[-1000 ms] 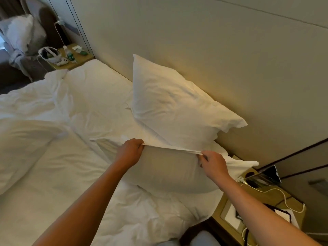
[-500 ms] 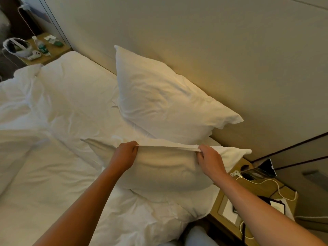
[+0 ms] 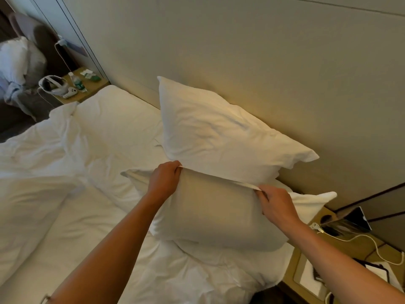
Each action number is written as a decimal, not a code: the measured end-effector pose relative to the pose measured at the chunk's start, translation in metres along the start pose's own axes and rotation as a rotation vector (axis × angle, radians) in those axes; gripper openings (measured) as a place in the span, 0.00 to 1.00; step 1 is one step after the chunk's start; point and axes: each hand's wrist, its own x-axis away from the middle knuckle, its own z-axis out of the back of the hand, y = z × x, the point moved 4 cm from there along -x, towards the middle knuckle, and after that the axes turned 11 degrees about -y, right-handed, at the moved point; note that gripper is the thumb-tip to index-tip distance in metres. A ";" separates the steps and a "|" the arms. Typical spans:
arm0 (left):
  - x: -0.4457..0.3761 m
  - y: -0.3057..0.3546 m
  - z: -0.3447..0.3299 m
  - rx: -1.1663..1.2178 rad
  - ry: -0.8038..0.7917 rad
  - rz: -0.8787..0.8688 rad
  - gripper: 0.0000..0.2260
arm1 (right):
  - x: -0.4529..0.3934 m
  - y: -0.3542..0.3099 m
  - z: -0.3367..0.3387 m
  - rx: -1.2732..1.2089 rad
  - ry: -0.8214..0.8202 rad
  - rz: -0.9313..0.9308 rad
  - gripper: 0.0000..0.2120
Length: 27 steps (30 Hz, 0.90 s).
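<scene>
While I am holding the pillow (image 3: 214, 216) up on its long edge, my left hand (image 3: 164, 179) is pinching its top seam toward the left end. My right hand (image 3: 276, 201) is pinching the same seam toward the right end. Both sets of fingers are curling tight on the cloth, and the seam is stretching taut between my two hands. The pillow's lower edge is resting on the sheet (image 3: 105, 227) at the head of the bed.

Just behind the pillow, a back pillow (image 3: 219, 137) is leaning against the wall (image 3: 241, 62), its lower part hidden by the one I am gripping. I cannot tell whether the two are touching. Left of the pillow, a duvet (image 3: 32, 163) is lying bunched up. Right of the pillow and close by, a nightstand (image 3: 350, 246) is carrying a white cable (image 3: 361, 236). Far behind the pillow to the left, well apart from it, a second nightstand (image 3: 96, 84) is holding a bottle (image 3: 77, 82) and a white headset (image 3: 52, 86).
</scene>
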 end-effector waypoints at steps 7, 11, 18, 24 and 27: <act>-0.038 0.008 0.053 -0.137 0.135 -0.059 0.13 | -0.018 -0.025 0.009 -0.046 0.016 0.077 0.17; -0.059 -0.002 0.073 -0.148 0.205 -0.024 0.14 | -0.037 -0.049 -0.001 -0.098 -0.006 0.107 0.16; -0.064 -0.045 0.002 0.108 -0.082 0.255 0.26 | -0.082 -0.065 -0.044 -0.017 -0.156 -0.024 0.10; -0.031 -0.062 -0.091 0.351 -0.260 0.423 0.30 | -0.098 -0.069 -0.075 0.087 -0.243 0.024 0.24; -0.027 -0.068 -0.111 0.480 -0.244 0.431 0.31 | -0.110 -0.076 -0.092 0.117 -0.300 0.058 0.27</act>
